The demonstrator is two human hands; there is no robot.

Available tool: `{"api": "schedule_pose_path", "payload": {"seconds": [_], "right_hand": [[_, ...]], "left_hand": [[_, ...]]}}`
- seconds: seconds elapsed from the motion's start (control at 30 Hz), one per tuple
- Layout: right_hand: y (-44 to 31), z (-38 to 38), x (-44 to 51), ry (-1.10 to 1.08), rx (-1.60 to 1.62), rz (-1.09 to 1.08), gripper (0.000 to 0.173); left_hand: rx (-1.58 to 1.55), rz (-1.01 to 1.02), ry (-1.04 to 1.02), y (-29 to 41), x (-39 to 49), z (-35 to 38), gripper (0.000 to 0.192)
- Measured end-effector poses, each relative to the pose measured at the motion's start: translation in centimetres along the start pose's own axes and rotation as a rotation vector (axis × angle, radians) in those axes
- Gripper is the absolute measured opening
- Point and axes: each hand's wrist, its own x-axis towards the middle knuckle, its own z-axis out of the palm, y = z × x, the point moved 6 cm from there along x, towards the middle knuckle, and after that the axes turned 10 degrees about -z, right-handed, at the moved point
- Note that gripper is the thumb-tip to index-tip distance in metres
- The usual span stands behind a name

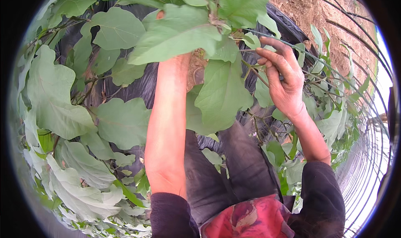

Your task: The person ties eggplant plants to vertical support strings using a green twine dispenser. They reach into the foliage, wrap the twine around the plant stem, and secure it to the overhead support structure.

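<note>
My left hand (160, 14) reaches up under a broad lobed leaf (178, 34) of an eggplant plant; only a fingertip shows above the leaf, and its grip is hidden. To the right of the plant's leafy top, my right hand (283, 73) has its thumb and fingers bent together at the end of a thin strand (247, 50), which it seems to pinch. A green twine (316, 59) passes just above and behind those fingers and slants down to the right. Green stems (255, 69) lie left of the right hand.
Eggplant foliage (56, 97) crowds the left side, and more plants (336, 125) stand at the right. Black plastic mulch (141, 84) covers the ground below, with bare brown soil (313, 9) at the upper right. Thin dark curved rods (354, 34) arch along the right edge.
</note>
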Motion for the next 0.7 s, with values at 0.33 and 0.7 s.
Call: {"api": "schedule_pose_path", "payload": {"seconds": [0.33, 0.7], "right_hand": [[2.6, -6.1, -12.8, 0.100, -0.033, 0.506, 0.021], [8.0, 0.0, -14.7, -0.382, 0.446, 0.909, 0.042]], "left_hand": [[1.133, 0.181, 0.003, -5.0, -21.7, 8.2, 0.030], [2.051, 0.380, -0.052, -13.3, -19.3, 10.7, 0.023]]}}
